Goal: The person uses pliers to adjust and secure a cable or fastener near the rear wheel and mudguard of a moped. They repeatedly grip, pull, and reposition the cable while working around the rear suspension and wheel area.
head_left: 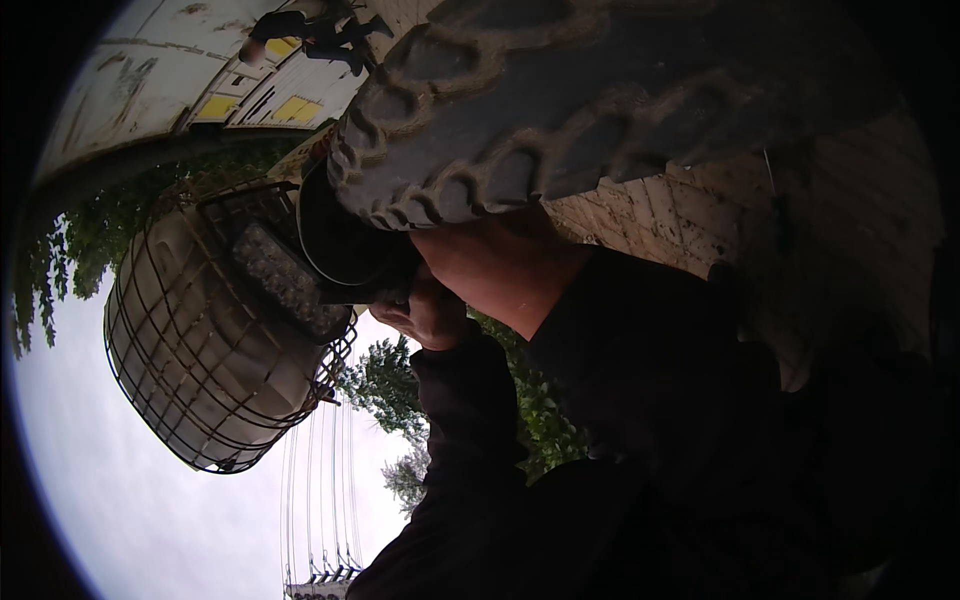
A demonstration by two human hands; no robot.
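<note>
A large dark tire [560, 130] with chunky, dirt-caked tread fills the upper middle, close in front of me. Beside its lower left edge is a smooth black curved part [335, 235], fender-like in shape. My left hand [435, 312], in a dark sleeve, is closed with curled fingers beside that black part; what they grip is too dark to make out. My right hand [490, 262] reaches in from the right, its wrist and back just under the tread. The tire and shadow hide its fingers.
A caged plastic tank [205, 320] stands at left. Paving [680, 210] shows beyond the tire. Another person [315, 40] in dark clothes is at the upper left near a pale wall [150, 75] with yellow patches. Trees [390, 385] and overhead wires [320, 480] appear against the sky.
</note>
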